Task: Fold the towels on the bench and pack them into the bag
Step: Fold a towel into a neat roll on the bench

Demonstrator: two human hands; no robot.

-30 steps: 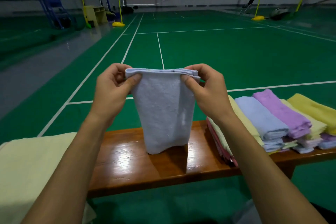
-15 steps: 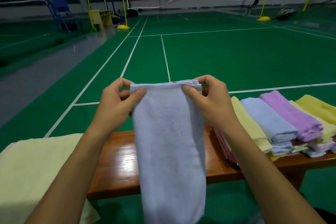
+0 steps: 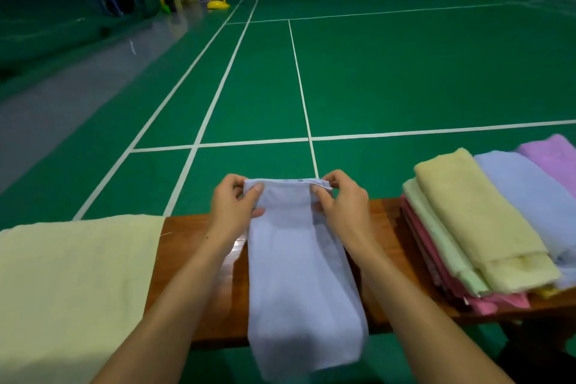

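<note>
**Softly, by the two top corners**

Now the blue towel (image 3: 299, 274) hangs long across the bench (image 3: 202, 290), its end drooping over the near side. It looks soft, light and floppy, so I hold the top corners. My left hand (image 3: 232, 207) pinches one corner and my right hand (image 3: 341, 207) pinches the other. More towels (image 3: 473, 221) sit stacked on my right.

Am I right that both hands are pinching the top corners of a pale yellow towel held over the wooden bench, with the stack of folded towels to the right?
Not quite: the towel is pale blue, not yellow, as the head view shows. The left hand and right hand do pinch its top corners over the wooden bench, and the stack of folded towels lies to the right.
</note>
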